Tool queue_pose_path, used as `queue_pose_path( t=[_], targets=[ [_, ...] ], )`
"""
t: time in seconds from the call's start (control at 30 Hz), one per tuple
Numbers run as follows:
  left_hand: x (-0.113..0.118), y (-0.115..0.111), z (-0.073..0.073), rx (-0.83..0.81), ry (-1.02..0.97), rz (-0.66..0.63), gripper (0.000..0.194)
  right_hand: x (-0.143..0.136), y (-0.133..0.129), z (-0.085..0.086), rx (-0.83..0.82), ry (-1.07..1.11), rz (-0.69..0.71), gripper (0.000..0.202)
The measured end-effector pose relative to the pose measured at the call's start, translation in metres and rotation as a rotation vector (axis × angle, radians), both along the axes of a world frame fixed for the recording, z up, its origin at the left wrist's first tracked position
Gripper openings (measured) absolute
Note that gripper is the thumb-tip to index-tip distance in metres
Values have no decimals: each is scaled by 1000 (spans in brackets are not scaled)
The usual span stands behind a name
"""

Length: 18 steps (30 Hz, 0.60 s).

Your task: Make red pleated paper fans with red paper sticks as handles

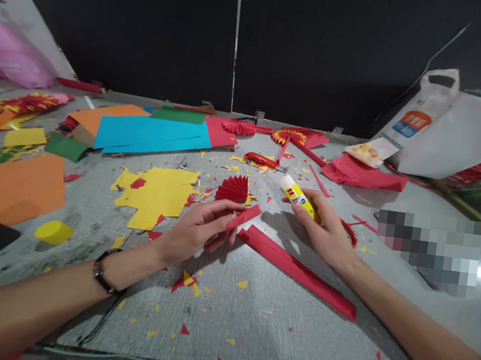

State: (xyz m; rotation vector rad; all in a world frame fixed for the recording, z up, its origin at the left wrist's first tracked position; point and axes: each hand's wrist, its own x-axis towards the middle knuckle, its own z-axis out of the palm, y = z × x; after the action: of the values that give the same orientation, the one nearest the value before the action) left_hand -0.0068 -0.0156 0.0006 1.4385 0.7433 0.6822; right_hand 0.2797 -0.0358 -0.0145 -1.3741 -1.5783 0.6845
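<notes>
Toward the bench's [256, 339] front edge: long red strip [299, 271], folded, loose. Mid-bench: left hand [200, 224] pinches red piece [245, 218]; right hand [326, 224] clamps glue stick [296, 195], apparently uncapped, not yet touching it. Beyond: red fan [233, 189], pleated; near far edge, rosette [290, 137], formed.

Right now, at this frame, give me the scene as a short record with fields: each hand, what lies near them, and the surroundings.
Left hand: pinching a small folded red paper
Right hand: holding a glue stick, white end angled up and to the left
Near the hands: long red strip, pleated red fan
Left side: yellow cap, yellow sheet, orange sheet
Far side: blue sheet, white bag at right
</notes>
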Motion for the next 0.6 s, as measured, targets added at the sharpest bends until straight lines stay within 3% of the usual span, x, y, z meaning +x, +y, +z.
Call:
queue_pose_path(
  t=[0.13,0.33,0.6],
  targets=[
    [0,0,1,-16,-14,8,40,5,4,-6,-129,162,74,29],
    [-1,3,-1,-46,-27,22,34,-2,7,-14,-137,306,148,35],
    [-1,4,-1,-11,-45,48,31,1,12,-22,-60,254,90,40]
  ],
)
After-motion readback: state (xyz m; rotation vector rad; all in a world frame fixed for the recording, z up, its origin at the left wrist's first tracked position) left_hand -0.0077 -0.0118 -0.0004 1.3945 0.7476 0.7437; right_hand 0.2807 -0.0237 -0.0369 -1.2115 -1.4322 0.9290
